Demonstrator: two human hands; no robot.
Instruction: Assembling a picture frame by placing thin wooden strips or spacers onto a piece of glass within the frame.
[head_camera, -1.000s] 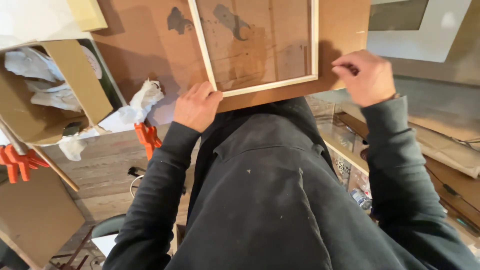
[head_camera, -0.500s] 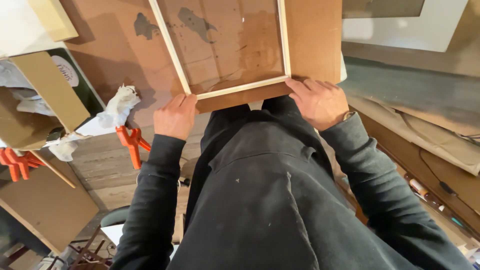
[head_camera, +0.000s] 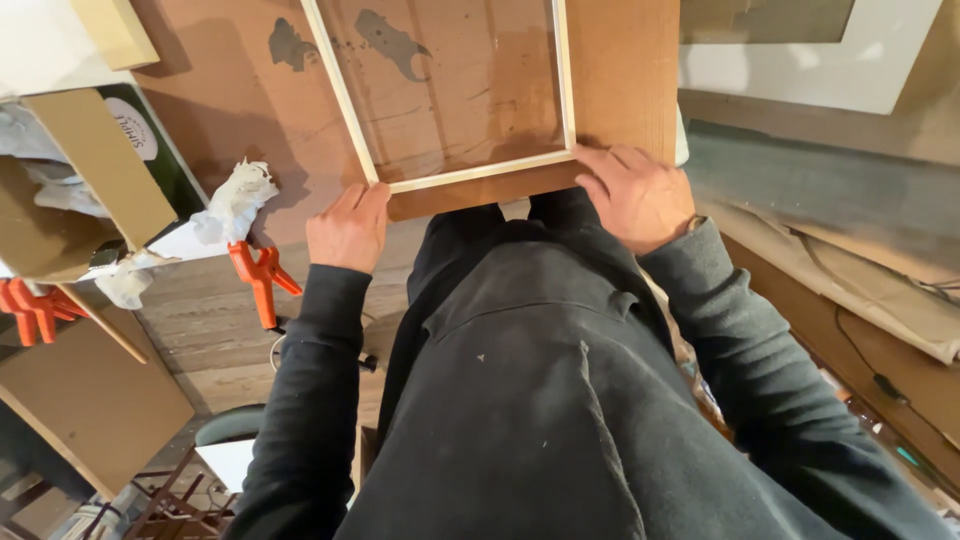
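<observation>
An open brown cardboard box (head_camera: 60, 215) sits at nine o'clock, its flaps spread and crumpled white paper (head_camera: 55, 185) inside. On the dark green panel (head_camera: 165, 150) just behind its upper flap, a white oval label (head_camera: 132, 128) shows at ten o'clock.

Dark charcoal hooded sweatshirt with small pale specks, long sleeves ending at both wrists; bare left hand (head_camera: 348, 229) and right hand (head_camera: 637, 196); perhaps a watch just behind the right one.

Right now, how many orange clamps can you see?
2. One orange clamp lies on the wooden floor near the left hand. Another orange clamp is at the far left edge, partly cut off; more may be hidden.
</observation>
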